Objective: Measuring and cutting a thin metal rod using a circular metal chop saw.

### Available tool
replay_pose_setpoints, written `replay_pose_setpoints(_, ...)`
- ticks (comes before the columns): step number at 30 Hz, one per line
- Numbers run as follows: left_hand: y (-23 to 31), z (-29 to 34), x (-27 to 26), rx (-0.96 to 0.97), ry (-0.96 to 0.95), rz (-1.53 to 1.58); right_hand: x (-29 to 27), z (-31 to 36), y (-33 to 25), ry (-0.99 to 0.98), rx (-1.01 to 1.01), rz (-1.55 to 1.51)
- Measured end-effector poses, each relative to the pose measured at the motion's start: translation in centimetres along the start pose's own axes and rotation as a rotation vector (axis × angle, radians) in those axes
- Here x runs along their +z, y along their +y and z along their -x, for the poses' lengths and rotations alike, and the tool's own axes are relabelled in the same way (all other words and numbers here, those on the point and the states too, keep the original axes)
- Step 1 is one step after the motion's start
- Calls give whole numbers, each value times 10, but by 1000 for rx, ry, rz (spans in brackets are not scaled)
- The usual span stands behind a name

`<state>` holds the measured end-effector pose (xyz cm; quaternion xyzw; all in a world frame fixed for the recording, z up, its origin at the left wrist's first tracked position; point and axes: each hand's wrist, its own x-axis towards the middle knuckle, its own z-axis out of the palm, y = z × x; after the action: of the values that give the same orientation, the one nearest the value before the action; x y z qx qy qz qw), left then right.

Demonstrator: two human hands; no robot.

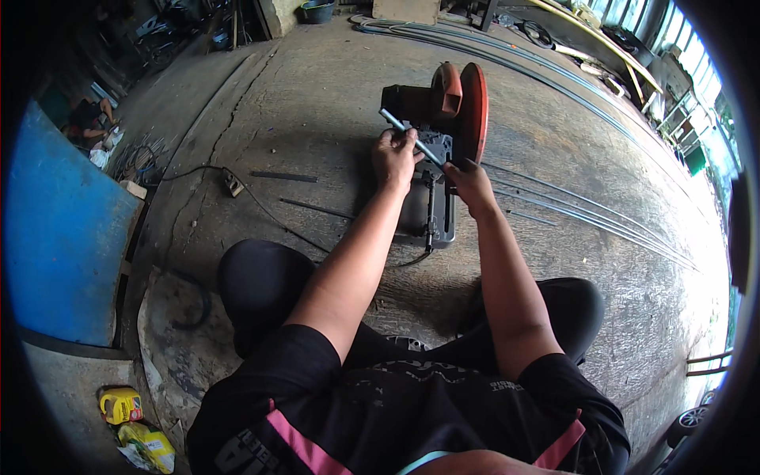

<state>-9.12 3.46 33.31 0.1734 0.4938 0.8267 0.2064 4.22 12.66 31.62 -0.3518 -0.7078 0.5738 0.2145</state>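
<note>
A short grey metal tube (394,121) lies slantwise across the bed of a cut-off saw, gripped by both my hands. My left hand (394,162) closes around its middle, thumb and fingers pinching it. At the tube's lower right end my right hand (473,186) is closed on it, beside the saw's clamp. The cut-off saw (427,210) stands on the floor before me, with a dark base, an orange-red motor housing (450,87) and a red disc guard (473,111). The clamp's screw rod (431,210) runs toward me. My fingers hide part of the vise.
Several long thin metal rods (602,222) lie on the concrete to the right. A cable with a socket block (233,184) and flat metal strips (283,176) lie left. A blue panel (63,229) stands at far left, a yellow container (120,404) below. Another person (91,123) sits behind.
</note>
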Motion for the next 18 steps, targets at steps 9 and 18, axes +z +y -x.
replay_pose_setpoints(9, -9, -5, 16, 30, -59, -60, 9, 8, -20, 212, -545, 556)
replay_pose_setpoints(18, 4, 2, 24, -114, 59, 196, 4, 7, -19, 329, -574, 507)
